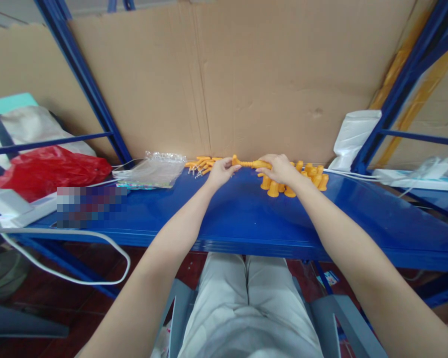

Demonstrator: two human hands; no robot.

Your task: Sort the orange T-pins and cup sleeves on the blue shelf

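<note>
My left hand (221, 171) and my right hand (280, 168) both grip one long orange plastic piece (251, 163), holding it level just above the blue shelf (231, 219). The left hand pinches its left end; the right hand wraps over its thicker right end. Under and behind my right hand stands a cluster of short orange plastic parts (310, 176). To the left of my left hand lies a small heap of slim orange pieces (202, 164) with small metal bits among them.
A stack of clear plastic bags (153, 170) lies left of the orange heap. Further left sit a red bag (48, 169) and white cables (70, 238). A white bag (353, 136) leans at the right blue post. Cardboard (246, 79) backs the shelf.
</note>
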